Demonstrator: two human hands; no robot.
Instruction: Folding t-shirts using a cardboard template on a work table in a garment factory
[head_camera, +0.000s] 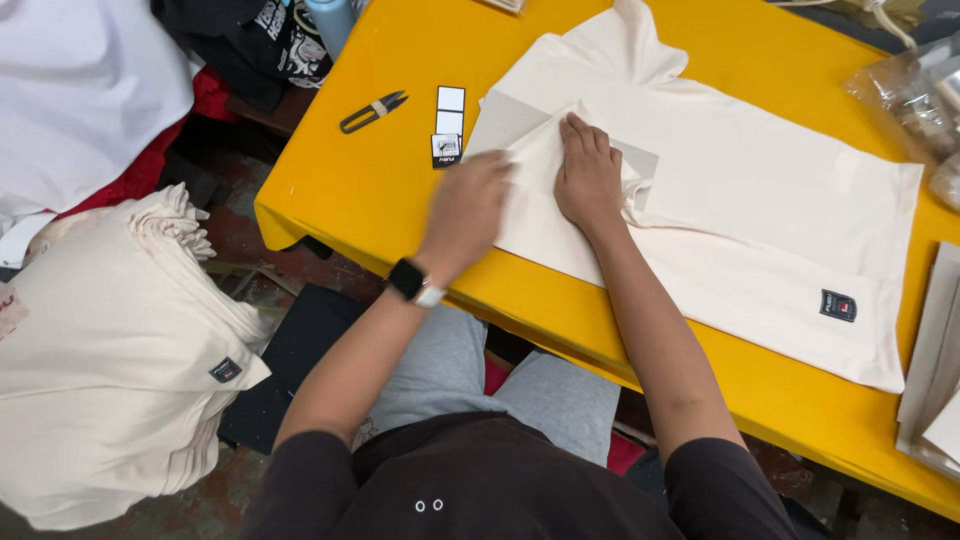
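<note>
A cream T-shirt (760, 200) lies flat on the yellow table (380, 190), with a small dark label near its hem. A grey cardboard sheet (505, 120) sits on the shirt under a folded flap. My right hand (588, 172) presses flat on that folded flap, fingers together. My left hand (465, 212), blurred, rests at the shirt's left edge and touches the fabric; whether it grips the cloth is unclear. A black watch is on that wrist.
Small black thread snips (373, 111) and a strip of white tags (449, 125) lie on the table left of the shirt. A tall stack of folded cream shirts (120, 350) stands at the left. Clear plastic bags (915, 95) sit far right, grey boards (935, 370) at the right edge.
</note>
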